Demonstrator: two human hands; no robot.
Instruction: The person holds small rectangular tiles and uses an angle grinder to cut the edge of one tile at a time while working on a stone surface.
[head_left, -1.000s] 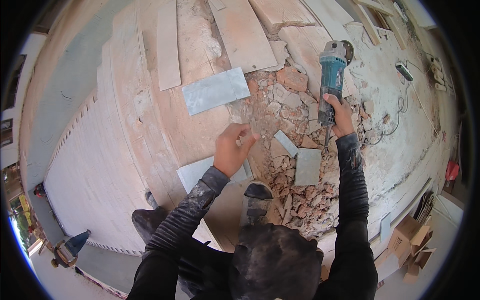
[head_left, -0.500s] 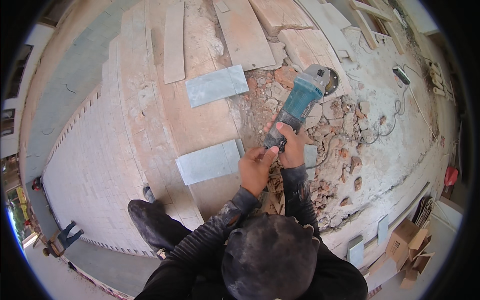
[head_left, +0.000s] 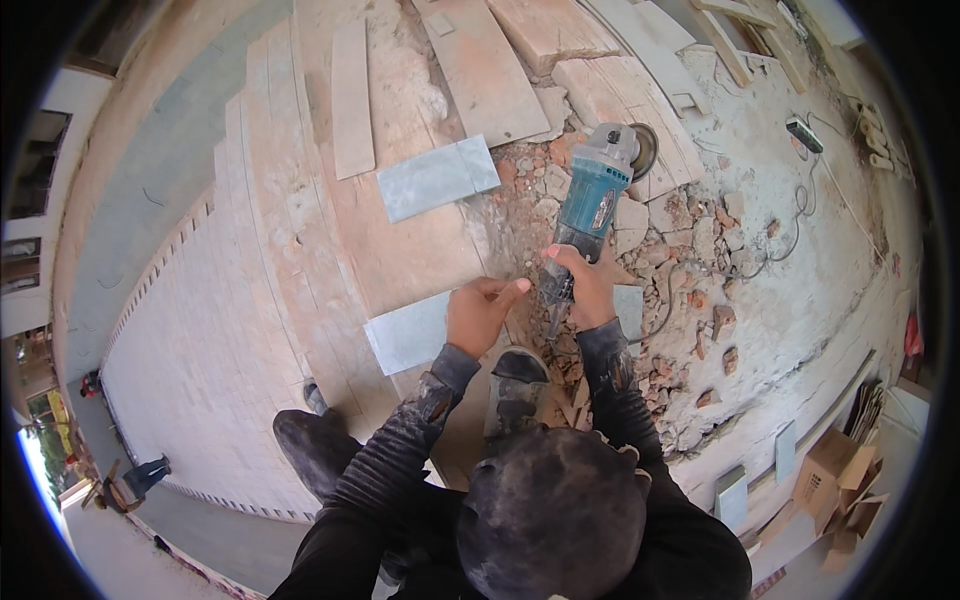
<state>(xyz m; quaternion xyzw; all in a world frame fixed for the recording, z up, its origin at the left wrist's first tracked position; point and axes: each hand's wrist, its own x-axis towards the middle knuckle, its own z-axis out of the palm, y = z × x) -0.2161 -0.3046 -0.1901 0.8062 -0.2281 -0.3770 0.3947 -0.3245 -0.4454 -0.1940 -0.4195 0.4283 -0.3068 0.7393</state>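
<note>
My right hand (head_left: pixel 590 288) is wrapped round the black rear handle of a teal angle grinder (head_left: pixel 592 200). The grinder's grey head and round disc (head_left: pixel 646 152) point away from me, above broken masonry. Just left of the handle, apart from it, my left hand (head_left: pixel 477 318) has its fingers curled and thumb and forefinger together, with nothing visible in them. Beneath that hand lies a pale blue-grey tile (head_left: pixel 405 335), partly covered by it. Farther off, another blue-grey tile (head_left: pixel 438 178) with a line across it rests on the stone ledge.
Brick and mortar rubble (head_left: pixel 690 250) fills the broken strip on the right. A cable (head_left: pixel 790 255) runs over the floor near a socket block (head_left: pixel 803 134). Stone slabs (head_left: pixel 490 75) lie ahead, cardboard boxes (head_left: pixel 830 475) at lower right. A person (head_left: pixel 130 485) is at far left.
My left hand has come off the grinder's rear end and moved left. The grinder has shifted slightly left in my right hand. A shoe now shows between my arms.
</note>
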